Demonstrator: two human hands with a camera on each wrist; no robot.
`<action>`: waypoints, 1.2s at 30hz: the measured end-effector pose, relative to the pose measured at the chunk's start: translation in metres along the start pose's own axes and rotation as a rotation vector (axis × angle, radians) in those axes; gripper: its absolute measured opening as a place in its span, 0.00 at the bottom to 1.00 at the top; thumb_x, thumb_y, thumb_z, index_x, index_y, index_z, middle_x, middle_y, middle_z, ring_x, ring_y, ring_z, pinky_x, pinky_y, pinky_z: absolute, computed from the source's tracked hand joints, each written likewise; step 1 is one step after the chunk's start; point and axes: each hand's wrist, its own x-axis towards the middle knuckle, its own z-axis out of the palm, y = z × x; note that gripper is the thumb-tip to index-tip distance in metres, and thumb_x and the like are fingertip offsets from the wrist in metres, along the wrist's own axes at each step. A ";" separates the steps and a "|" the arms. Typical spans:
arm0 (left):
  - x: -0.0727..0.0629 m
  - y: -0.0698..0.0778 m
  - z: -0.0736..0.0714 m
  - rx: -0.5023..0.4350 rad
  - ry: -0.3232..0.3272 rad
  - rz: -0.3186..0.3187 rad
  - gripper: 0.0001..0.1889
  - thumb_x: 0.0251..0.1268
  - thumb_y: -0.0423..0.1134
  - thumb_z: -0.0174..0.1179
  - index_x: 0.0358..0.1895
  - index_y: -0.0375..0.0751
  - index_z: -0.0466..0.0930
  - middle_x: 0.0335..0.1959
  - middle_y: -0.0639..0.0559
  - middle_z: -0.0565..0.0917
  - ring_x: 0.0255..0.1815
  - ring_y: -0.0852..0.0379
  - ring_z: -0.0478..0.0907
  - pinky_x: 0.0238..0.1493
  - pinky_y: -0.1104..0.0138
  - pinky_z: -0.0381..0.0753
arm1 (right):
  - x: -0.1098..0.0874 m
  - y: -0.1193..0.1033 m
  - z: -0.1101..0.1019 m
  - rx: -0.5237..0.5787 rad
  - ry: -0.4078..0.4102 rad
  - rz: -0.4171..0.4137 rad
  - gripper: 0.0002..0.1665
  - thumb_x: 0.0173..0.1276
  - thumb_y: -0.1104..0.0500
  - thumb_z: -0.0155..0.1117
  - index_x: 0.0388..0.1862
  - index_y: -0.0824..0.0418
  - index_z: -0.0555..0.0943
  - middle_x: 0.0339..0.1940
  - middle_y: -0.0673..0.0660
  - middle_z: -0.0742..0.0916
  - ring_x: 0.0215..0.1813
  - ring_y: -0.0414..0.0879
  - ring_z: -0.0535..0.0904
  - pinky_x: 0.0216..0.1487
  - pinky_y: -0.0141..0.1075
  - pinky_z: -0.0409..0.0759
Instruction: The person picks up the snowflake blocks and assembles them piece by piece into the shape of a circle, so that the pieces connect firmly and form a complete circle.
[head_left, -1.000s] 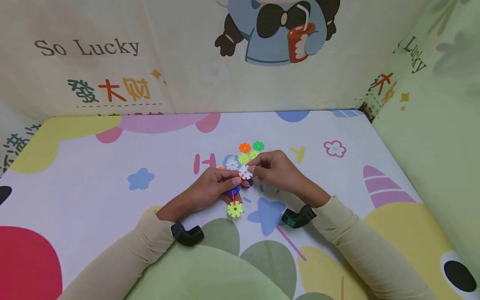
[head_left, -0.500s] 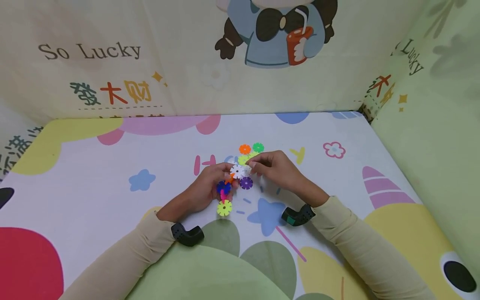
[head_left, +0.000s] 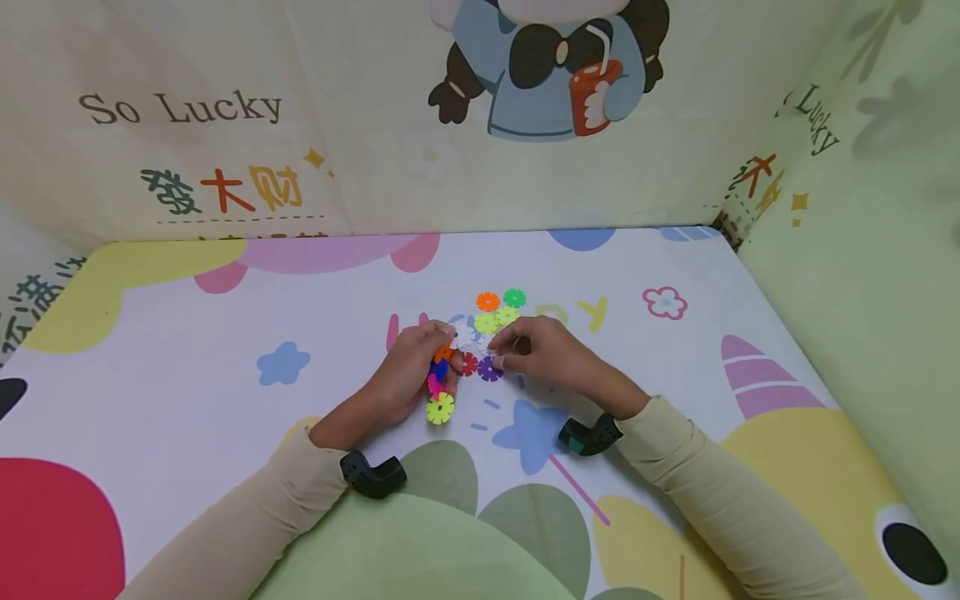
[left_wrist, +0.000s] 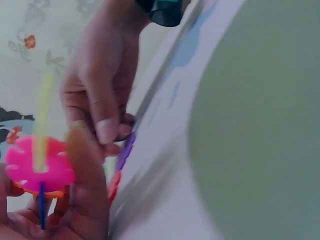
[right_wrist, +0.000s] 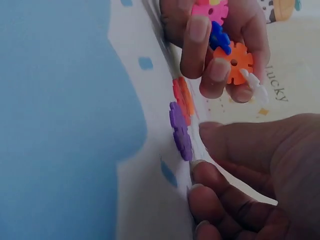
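Note:
My left hand grips a chain of slotted plastic snowflake discs. From its lower end run a yellow disc, a pink disc, a blue disc, an orange disc and a white disc. The discs slot into one another at angles. My right hand hovers low, thumb and fingers bent but apart, with nothing between them. Its fingertips are right at the edge of a purple disc lying on the table. A red disc lies just left of the purple one.
Behind the hands lie loose discs: an orange disc, a green disc and yellow-green discs. A cartoon-printed cloth covers the table. A printed curtain hangs along the back and another on the right.
Both hands were together at the white disc. Since then the left hand has drawn left with the chain, turning it, and the right hand has come away and lowered toward the purple disc.

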 end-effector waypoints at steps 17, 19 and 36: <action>-0.006 0.009 0.000 -0.018 0.020 -0.074 0.21 0.81 0.43 0.37 0.67 0.33 0.56 0.36 0.40 0.78 0.30 0.50 0.84 0.35 0.61 0.85 | -0.007 -0.011 0.005 -0.113 -0.048 0.029 0.13 0.59 0.60 0.75 0.42 0.55 0.82 0.36 0.49 0.80 0.39 0.46 0.73 0.39 0.36 0.77; -0.007 0.006 0.002 -0.029 0.026 -0.080 0.22 0.81 0.43 0.37 0.68 0.33 0.56 0.36 0.40 0.78 0.31 0.49 0.85 0.35 0.61 0.85 | -0.006 -0.010 0.005 -0.088 -0.058 0.035 0.14 0.59 0.60 0.75 0.41 0.55 0.80 0.34 0.49 0.80 0.39 0.46 0.74 0.39 0.36 0.77; -0.027 -0.003 0.013 -0.159 -0.031 -0.148 0.18 0.81 0.42 0.36 0.60 0.30 0.59 0.36 0.40 0.82 0.39 0.43 0.86 0.48 0.52 0.81 | 0.000 0.004 -0.002 -0.021 -0.037 -0.027 0.05 0.63 0.63 0.70 0.38 0.57 0.86 0.31 0.45 0.86 0.34 0.44 0.77 0.34 0.35 0.78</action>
